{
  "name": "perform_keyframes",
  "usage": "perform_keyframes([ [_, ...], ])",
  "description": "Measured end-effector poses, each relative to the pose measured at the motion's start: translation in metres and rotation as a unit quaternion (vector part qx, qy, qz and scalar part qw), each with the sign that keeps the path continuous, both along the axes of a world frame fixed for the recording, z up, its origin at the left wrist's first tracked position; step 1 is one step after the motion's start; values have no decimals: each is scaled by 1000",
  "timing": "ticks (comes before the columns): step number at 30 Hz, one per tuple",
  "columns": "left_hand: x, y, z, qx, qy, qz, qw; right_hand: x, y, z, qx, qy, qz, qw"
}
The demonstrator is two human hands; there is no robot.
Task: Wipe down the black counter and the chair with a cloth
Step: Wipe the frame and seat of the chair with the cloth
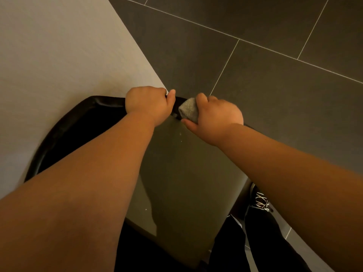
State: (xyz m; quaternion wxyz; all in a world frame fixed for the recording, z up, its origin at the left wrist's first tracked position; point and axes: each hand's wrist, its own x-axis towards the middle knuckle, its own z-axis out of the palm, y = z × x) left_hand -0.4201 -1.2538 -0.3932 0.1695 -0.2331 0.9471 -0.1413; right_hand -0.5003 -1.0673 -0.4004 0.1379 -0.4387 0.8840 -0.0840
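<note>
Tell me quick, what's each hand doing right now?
Left hand: closed, gripping the top edge of the chair.
Right hand: closed on the cloth, pressed against the chair's edge.

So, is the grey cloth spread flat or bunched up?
Bunched up: the grey cloth sits as a wad in the right hand, against the black chair rim.

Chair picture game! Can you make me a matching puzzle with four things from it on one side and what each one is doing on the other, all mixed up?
Things:
1. left hand
2. right hand
3. cloth
4. shoe

States:
A. bunched up and grey, pressed to the chair's top edge
B. on the dark tiled floor, with white laces
C. closed around the chair's black rim, holding nothing else
D. closed around the cloth

Pairs: 1-C, 2-D, 3-A, 4-B
</note>
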Motion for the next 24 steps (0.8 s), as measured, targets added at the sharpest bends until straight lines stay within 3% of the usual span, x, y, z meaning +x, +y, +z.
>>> perform_keyframes([
  [8,4,-1,-3,-7,6,-39,999,-10,76,-1,0,-17,-35,999],
  [16,-1,5,-5,24,27,-53,998,-1,26,1,5,-16,-25,1000],
  [20,0,7,-4,41,36,-45,998,1,74,0,-30,3,-45,999],
  [24,0,5,-7,45,42,-41,997,0,114,0,-6,20,-68,997],
])
